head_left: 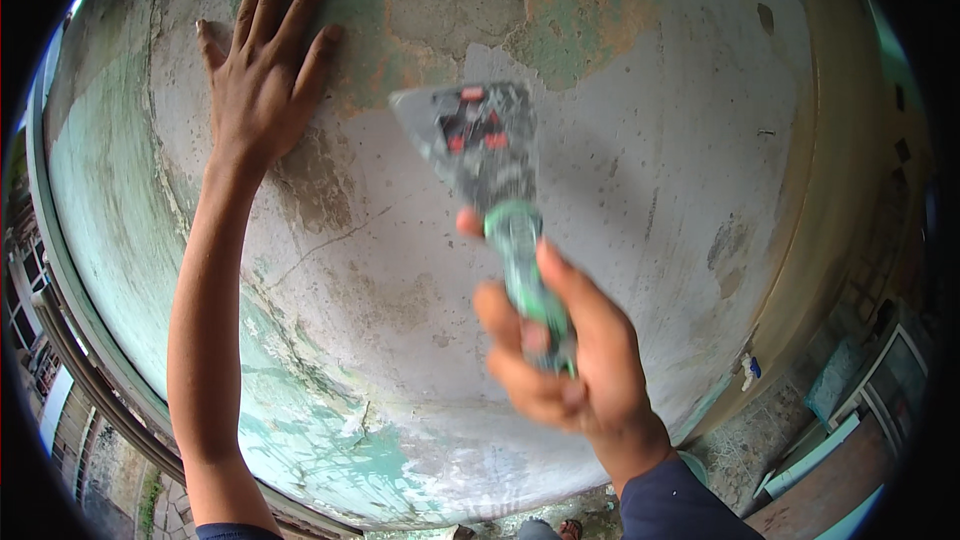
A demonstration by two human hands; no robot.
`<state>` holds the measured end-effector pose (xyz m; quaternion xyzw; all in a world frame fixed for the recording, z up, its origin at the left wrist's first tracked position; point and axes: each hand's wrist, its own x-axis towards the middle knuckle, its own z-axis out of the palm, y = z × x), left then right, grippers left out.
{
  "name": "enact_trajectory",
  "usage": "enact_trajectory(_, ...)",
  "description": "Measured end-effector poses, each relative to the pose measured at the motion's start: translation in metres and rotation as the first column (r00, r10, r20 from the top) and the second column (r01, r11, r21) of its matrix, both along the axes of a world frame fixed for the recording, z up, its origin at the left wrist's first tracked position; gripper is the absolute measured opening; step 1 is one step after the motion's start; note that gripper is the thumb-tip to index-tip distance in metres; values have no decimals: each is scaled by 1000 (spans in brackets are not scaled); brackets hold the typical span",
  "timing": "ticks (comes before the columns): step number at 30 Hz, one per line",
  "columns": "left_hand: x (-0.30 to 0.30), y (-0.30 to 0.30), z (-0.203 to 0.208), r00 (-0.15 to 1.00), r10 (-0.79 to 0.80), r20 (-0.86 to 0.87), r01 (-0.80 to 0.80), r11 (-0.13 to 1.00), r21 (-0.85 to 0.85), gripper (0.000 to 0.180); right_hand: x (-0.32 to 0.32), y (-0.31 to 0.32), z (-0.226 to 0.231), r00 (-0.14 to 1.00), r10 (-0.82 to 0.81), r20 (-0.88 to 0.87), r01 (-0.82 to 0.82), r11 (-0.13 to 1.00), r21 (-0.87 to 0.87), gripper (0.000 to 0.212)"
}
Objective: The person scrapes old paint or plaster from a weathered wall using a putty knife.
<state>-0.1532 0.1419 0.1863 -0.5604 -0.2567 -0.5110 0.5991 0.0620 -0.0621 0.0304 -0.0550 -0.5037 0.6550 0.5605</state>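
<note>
My left hand (262,80) lies flat against the wall at the upper left, fingers spread, with nothing in it. In my right hand (570,350) is a putty knife (490,140), its green handle wrapped by my fingers. The wide, stained metal blade points up and slightly left, in front of the wall; whether its edge touches the surface I cannot tell. Motion blurs the knife and the right hand a little. The wall (600,290) is pale grey-white, with green paint left at the top and lower left and rough bare spots where the coat has come off.
On the right a yellowish wall (850,140) meets this one at a corner. A tap with a blue handle (752,368) sticks out low there. Framed panels and boards (860,420) lean at the lower right. Pipes (90,390) run along the left edge. My foot (570,529) shows at the bottom.
</note>
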Motion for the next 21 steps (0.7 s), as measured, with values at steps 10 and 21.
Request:
enact_trajectory(10,9,-5,-1,1000,-24,-14,24,1000,4,55,10,11,4,997,-6,-75,4,999,-34,47)
enact_trajectory(21,10,-3,1,999,-46,-28,46,999,8,53,15,33,32,986,-155,-55,160,983,87,47)
